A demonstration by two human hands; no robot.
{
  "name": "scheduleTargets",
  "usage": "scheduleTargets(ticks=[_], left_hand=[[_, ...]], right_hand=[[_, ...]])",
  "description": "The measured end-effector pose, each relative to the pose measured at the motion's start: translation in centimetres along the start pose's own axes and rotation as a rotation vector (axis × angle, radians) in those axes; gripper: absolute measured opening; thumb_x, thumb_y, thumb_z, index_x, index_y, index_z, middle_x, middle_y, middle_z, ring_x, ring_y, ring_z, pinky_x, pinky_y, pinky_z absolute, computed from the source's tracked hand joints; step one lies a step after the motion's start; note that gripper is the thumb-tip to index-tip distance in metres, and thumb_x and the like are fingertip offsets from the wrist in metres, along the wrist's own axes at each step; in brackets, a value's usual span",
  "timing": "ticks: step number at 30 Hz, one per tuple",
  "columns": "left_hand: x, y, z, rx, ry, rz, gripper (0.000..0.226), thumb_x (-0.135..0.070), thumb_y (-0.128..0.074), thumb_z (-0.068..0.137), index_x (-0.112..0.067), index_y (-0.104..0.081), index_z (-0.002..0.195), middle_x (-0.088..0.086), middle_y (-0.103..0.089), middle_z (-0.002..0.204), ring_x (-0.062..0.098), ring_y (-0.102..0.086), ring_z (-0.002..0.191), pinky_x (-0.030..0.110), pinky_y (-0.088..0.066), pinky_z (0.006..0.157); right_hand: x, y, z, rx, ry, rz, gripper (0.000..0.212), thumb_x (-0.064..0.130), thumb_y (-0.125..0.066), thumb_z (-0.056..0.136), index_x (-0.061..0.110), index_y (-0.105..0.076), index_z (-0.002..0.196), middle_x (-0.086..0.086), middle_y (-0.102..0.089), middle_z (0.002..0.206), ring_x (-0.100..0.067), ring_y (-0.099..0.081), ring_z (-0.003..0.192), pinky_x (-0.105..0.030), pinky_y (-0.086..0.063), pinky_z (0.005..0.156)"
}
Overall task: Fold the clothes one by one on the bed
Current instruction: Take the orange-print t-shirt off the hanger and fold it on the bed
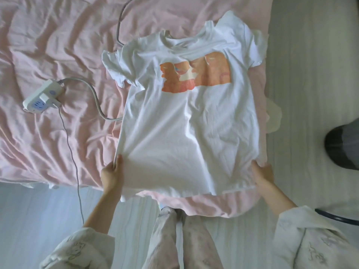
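white T-shirt [186, 121] spread print-up on pink bed [48, 55] | left hand [112, 176] pinching left hem corner | right hand [264, 176] gripping right hem corner | power strip [43, 97] lying well left

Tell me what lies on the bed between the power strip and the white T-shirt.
In the head view, only the strip's thick white cable crosses the pink sheet from the power strip to the T-shirt, slipping under its edge.
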State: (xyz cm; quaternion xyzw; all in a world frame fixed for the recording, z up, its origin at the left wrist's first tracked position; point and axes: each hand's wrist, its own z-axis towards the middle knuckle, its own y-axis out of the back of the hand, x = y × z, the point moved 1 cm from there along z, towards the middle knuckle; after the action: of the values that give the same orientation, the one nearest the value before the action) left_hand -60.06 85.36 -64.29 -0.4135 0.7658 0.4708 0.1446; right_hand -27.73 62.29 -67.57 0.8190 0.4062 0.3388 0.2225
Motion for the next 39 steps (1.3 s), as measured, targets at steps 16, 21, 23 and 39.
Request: scheduleTargets(ticks=[16, 21, 23, 39], left_hand=[[4.0, -1.6, -2.6, 0.144, 0.131, 0.187, 0.03, -0.02, -0.037, 0.099, 0.001, -0.053, 0.114, 0.017, -0.051, 0.103, 0.03, -0.05, 0.095, 0.034, -0.039, 0.074], [3.6, -2.1, -2.7, 0.014, 0.218, 0.135, 0.035, -0.02, -0.03, 0.101, 0.0, -0.047, 0.124, 0.014, -0.05, 0.08, 0.027, -0.048, 0.058, 0.029, -0.041, 0.049], [3.7, -1.4, -2.5, -0.016, 0.185, 0.231, 0.029, -0.016, -0.034, 0.099, 0.001, -0.048, 0.118, 0.015, -0.049, 0.077, 0.03, -0.049, 0.06, 0.033, -0.043, 0.055], [4.3, -1.2, -1.5, 0.097, 0.169, 0.563, 0.056, -0.008, -0.058, 0.083, -0.004, -0.035, 0.134, 0.024, -0.043, 0.128, 0.042, -0.049, 0.11, 0.047, -0.045, 0.087]], right_hand=[[-3.8, 2.1, 2.6, 0.037, -0.316, 0.377, 0.045, 0.014, -0.067, 0.082, -0.003, -0.053, 0.121, -0.014, -0.061, 0.105, -0.029, -0.057, 0.084, -0.038, -0.054, 0.073], [-4.4, 3.1, 2.1, -0.038, -0.233, 0.395, 0.023, 0.009, -0.059, 0.087, 0.0, -0.057, 0.108, -0.015, -0.056, 0.086, -0.029, -0.056, 0.076, -0.034, -0.05, 0.073], [-4.7, 3.8, 2.0, -0.114, -0.184, 0.304, 0.017, 0.011, -0.056, 0.087, -0.003, -0.062, 0.096, -0.01, -0.051, 0.066, -0.029, -0.055, 0.07, -0.034, -0.046, 0.064], [-0.5, 1.0, -1.1, -0.135, 0.193, -0.318, 0.043, 0.02, -0.046, 0.093, 0.004, -0.047, 0.133, -0.018, -0.05, 0.134, -0.037, -0.048, 0.122, -0.049, -0.043, 0.097]])
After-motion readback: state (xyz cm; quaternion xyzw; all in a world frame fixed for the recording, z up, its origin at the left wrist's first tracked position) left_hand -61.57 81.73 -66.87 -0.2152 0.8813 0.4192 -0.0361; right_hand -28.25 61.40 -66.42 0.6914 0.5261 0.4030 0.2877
